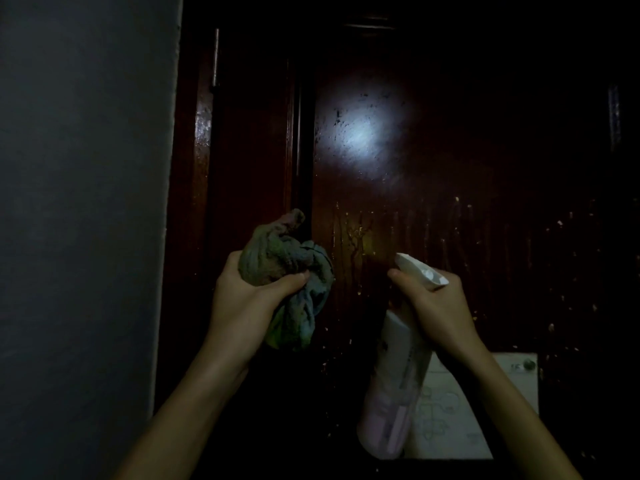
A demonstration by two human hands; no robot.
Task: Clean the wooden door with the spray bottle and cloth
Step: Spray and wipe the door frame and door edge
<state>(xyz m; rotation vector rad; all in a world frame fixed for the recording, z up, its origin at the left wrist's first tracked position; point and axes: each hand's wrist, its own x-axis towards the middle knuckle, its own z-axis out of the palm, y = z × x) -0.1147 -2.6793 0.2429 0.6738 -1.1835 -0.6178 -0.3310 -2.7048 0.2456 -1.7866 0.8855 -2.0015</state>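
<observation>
The dark brown wooden door (433, 174) fills the middle and right of the head view, glossy, with a bright light reflection and pale specks and drip streaks on it. My left hand (242, 296) grips a bunched grey-green cloth (284, 261) close to the door's left panel edge. My right hand (436, 303) holds a white spray bottle (394, 393) by its neck, with the white nozzle (419, 270) pointing up and left at the door. The bottle's body hangs below the hand.
A grey wall (79, 220) stands on the left, meeting the door frame (194, 168). A white sheet with faint line drawings (485, 403) is stuck on the door low at the right. A hinge strip (216, 57) shows near the top left.
</observation>
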